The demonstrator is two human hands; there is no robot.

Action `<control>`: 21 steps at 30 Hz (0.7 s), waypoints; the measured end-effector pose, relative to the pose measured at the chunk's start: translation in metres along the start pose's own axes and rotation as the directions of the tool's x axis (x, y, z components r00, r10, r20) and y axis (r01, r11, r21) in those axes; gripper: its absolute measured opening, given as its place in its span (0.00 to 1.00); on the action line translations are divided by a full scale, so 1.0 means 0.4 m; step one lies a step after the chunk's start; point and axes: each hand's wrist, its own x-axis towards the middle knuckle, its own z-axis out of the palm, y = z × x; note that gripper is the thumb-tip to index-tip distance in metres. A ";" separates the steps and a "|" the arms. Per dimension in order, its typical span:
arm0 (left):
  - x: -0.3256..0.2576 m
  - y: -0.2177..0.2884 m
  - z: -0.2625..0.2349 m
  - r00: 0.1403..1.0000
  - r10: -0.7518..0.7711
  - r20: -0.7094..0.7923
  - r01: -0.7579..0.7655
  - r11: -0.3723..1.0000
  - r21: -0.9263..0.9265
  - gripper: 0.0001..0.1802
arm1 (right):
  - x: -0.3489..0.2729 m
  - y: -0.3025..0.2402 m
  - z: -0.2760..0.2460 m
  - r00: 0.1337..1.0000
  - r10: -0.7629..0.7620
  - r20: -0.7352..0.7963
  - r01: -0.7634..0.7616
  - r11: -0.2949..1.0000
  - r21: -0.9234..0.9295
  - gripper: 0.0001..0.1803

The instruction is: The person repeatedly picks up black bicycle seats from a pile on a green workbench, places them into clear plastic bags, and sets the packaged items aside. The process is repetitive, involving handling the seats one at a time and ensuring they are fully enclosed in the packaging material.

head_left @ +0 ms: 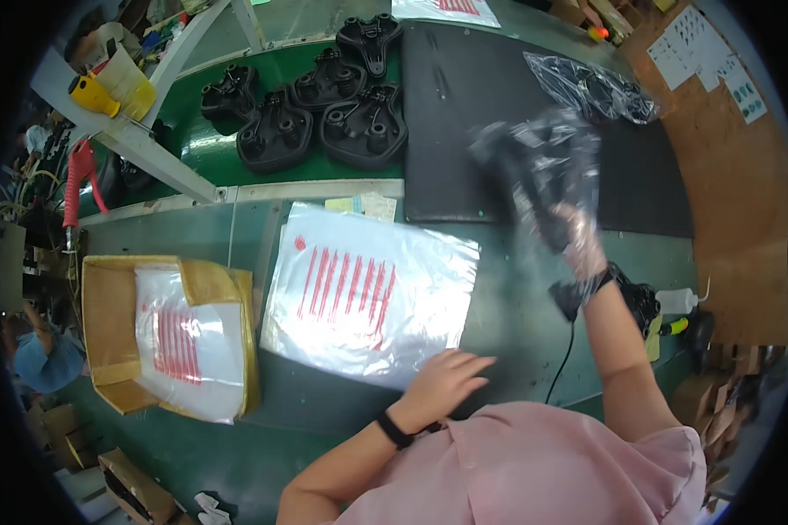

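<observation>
My right hand (580, 241) is raised over the right side of the bench, closed on a black bicycle saddle in a clear plastic bag (547, 153). Motion blurs the bag, and its film covers part of my fingers. My left hand (446, 381) lies at the near right corner of a stack of flat plastic bags (368, 289) with red printing. Its fingers are spread and grip nothing. Another bagged saddle (595, 87) rests at the far right of a black mat (543, 175).
Several bare black saddles (276, 131) lie underside up on a green conveyor (184, 131) beyond the bench. A cardboard box (109, 332) holding more printed bags stands at left. A white squeeze bottle (677, 301) and black cable (562, 367) are at right; a red air gun (80, 179) hangs at left.
</observation>
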 end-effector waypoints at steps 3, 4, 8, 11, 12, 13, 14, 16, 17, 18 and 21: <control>-0.097 -0.158 -0.048 0.955 -0.236 -0.179 0.264 0.952 0.157 0.18 | 0.251 -0.087 -0.078 0.917 -0.394 -0.067 0.396 0.918 0.012 0.21; -0.121 -0.187 -0.057 0.935 -0.287 -0.209 0.313 0.944 0.106 0.18 | 0.323 -0.125 -0.052 0.901 -0.413 -0.131 0.424 0.902 0.077 0.22; -0.159 -0.232 -0.077 0.868 -0.429 -0.252 0.437 0.899 -0.025 0.16 | 0.439 -0.152 0.383 0.965 -0.115 0.235 0.153 0.976 -0.153 0.26; -0.136 -0.238 -0.101 0.875 -0.441 -0.198 0.442 0.896 -0.039 0.14 | 0.518 -0.007 0.614 0.954 -0.079 0.289 0.243 0.768 -0.592 0.26; -0.124 -0.236 -0.110 0.874 -0.458 -0.161 0.459 0.888 -0.033 0.14 | 0.580 0.047 0.639 0.950 -0.198 0.243 0.314 0.580 -0.751 0.25; -0.118 -0.235 -0.115 0.854 -0.496 -0.155 0.496 0.867 -0.042 0.13 | 0.580 0.061 0.706 0.933 -0.281 0.226 0.339 0.469 -0.815 0.23; -0.114 -0.232 -0.122 0.823 -0.549 -0.143 0.550 0.834 -0.038 0.12 | 0.566 0.063 0.750 0.941 -0.304 0.149 0.283 0.463 -0.840 0.22; -0.136 -0.274 -0.097 0.712 -0.676 -0.192 0.585 0.722 -0.369 0.15 | 0.548 0.087 0.754 0.937 -0.330 0.115 0.284 0.525 -0.802 0.19; -0.148 -0.294 -0.082 0.654 -0.732 -0.188 0.565 0.639 -0.522 0.16 | 0.544 0.104 0.717 0.927 -0.340 0.156 0.340 0.592 -0.731 0.19; -0.123 -0.291 -0.097 0.598 -0.768 -0.229 0.470 0.568 -0.676 0.20 | 0.496 0.111 0.700 0.890 -0.387 0.241 0.442 0.603 -0.664 0.18; 0.003 -0.275 -0.185 0.472 -0.830 -0.299 0.124 0.398 -0.909 0.31 | 0.320 0.177 0.642 0.704 -0.660 0.264 0.671 0.496 -0.551 0.19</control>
